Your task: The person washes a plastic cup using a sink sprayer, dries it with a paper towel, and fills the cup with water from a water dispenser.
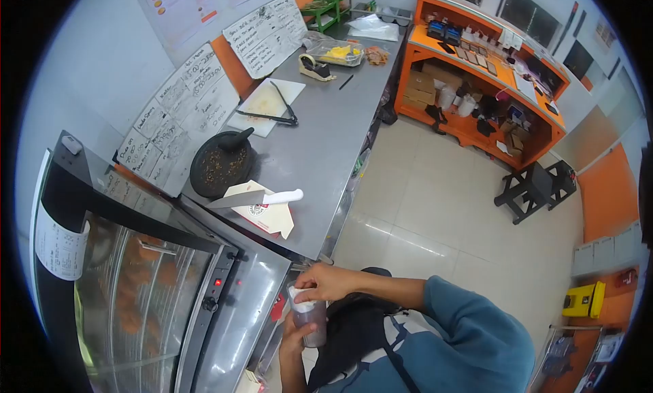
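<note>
My left hand [298,336] is wrapped around a clear, cup-shaped container [314,317] with a whitish top, held in front of my body. My right hand [325,283] comes over it from above, its fingers bent down onto the white top [299,296]. Whether that top is a lid or something stuffed in the mouth, I cannot tell. The contents are blurred. On the steel counter nearby, a white-handled knife [282,197] lies across a folded card food box [269,219]. Behind it stands a dark stone mortar [221,165] with brown bits inside and its pestle [236,140].
A glass food warmer [156,304] stands at the left. Black tongs [289,114] lie on a white cutting board [269,107]. Farther back are a tape dispenser [314,68] and a clear tray [340,53]. An orange counter [415,36] and black stool [527,189] stand across the floor.
</note>
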